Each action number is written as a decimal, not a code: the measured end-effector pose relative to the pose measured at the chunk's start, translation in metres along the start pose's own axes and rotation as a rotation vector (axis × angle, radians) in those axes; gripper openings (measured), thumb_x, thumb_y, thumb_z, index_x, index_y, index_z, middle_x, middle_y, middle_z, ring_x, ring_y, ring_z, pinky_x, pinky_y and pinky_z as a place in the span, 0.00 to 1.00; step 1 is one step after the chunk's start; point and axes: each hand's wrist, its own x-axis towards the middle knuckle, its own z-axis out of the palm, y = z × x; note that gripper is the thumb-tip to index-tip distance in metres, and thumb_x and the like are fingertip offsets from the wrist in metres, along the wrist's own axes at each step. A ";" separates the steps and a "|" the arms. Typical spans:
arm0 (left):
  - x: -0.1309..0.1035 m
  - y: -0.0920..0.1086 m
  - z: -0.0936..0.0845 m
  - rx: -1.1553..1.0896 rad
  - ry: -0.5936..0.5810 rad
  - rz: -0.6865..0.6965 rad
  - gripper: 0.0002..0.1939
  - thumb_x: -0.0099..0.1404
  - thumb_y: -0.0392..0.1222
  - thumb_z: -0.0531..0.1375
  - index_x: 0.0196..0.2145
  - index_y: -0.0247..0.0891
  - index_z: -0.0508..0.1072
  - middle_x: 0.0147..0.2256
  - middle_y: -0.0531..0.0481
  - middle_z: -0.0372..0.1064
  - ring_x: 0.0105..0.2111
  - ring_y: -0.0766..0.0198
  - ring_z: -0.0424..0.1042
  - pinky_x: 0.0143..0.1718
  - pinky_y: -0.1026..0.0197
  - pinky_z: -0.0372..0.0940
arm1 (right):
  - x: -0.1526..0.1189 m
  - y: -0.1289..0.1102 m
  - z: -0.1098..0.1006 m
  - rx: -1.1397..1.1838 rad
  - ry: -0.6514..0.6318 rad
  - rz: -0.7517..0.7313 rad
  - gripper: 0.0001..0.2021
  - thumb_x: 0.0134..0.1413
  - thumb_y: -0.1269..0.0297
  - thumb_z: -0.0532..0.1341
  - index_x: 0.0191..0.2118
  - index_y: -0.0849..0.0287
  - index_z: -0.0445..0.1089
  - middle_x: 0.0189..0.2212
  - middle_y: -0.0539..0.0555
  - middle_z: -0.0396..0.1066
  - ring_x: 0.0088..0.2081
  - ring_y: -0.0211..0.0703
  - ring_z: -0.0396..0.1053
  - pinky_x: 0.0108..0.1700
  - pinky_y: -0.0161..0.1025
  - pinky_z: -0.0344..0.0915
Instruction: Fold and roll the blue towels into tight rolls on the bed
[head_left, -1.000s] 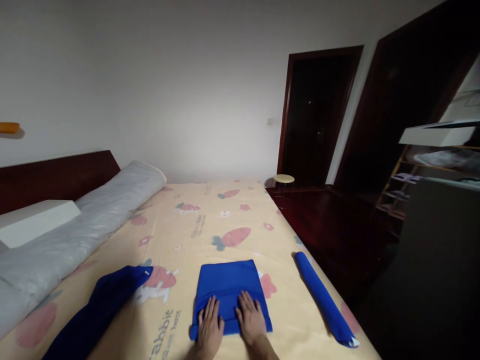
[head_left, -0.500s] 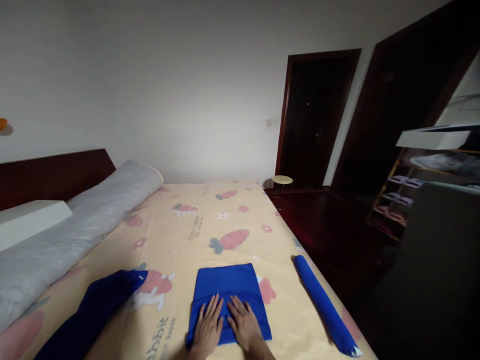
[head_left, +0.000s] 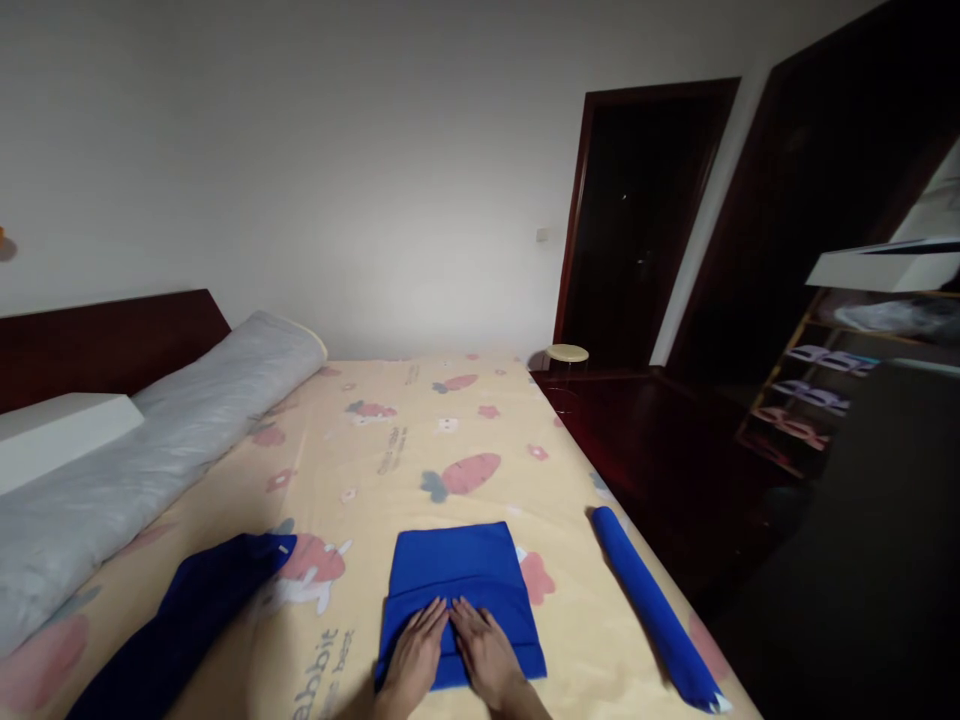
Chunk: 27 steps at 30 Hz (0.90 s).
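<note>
A blue cloth (head_left: 465, 558), folded into a rough square, lies on the patterned bed sheet (head_left: 360, 500) at the bottom centre. Both hands rest flat on its near half: my left hand (head_left: 418, 652) on the left, my right hand (head_left: 484, 650) on the right, fingertips almost meeting. Neither hand grips anything. A crease runs across the cloth just beyond the fingertips. To the right, along the bed's edge, is a blue rolled cloth (head_left: 652, 605). A dark blue cloth (head_left: 199, 610) lies loosely spread at the left.
A grey rolled bedding piece (head_left: 225, 400) and a white box (head_left: 67, 430) lie by the dark headboard (head_left: 112, 340). Past the bed's right edge are a round stool (head_left: 568, 354), a shoe rack (head_left: 795, 400) and a dark door (head_left: 645, 220).
Both hands have drawn closer together on the folded cloth, and their fingertips have come inward. The camera view has shifted slightly.
</note>
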 end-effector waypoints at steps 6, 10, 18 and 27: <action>-0.022 -0.012 -0.002 0.101 0.104 -0.308 0.27 0.66 0.37 0.49 0.63 0.46 0.61 0.61 0.50 0.64 0.60 0.60 0.65 0.59 0.52 0.63 | -0.012 0.033 0.010 -0.137 0.239 0.430 0.25 0.62 0.60 0.49 0.63 0.58 0.63 0.64 0.58 0.59 0.65 0.54 0.55 0.65 0.54 0.51; -0.027 -0.001 -0.003 0.211 0.204 -0.470 0.26 0.66 0.37 0.49 0.61 0.44 0.65 0.62 0.46 0.63 0.63 0.51 0.60 0.63 0.38 0.52 | -0.020 0.048 0.020 -0.248 0.454 0.517 0.28 0.63 0.56 0.49 0.62 0.67 0.62 0.63 0.68 0.59 0.64 0.62 0.56 0.63 0.60 0.51; -0.043 -0.004 -0.018 0.213 0.332 -0.347 0.17 0.68 0.39 0.53 0.51 0.50 0.74 0.49 0.50 0.76 0.48 0.58 0.74 0.49 0.54 0.67 | -0.055 0.034 -0.014 -0.281 0.461 0.048 0.19 0.64 0.64 0.52 0.58 0.51 0.66 0.61 0.55 0.65 0.59 0.50 0.65 0.56 0.47 0.61; -0.030 0.064 -0.017 -0.055 0.280 -0.062 0.24 0.64 0.33 0.51 0.57 0.43 0.69 0.53 0.50 0.74 0.53 0.63 0.72 0.51 0.61 0.72 | -0.054 -0.027 -0.007 -0.043 0.210 -0.200 0.29 0.55 0.73 0.55 0.63 0.53 0.61 0.60 0.55 0.66 0.60 0.47 0.64 0.60 0.43 0.63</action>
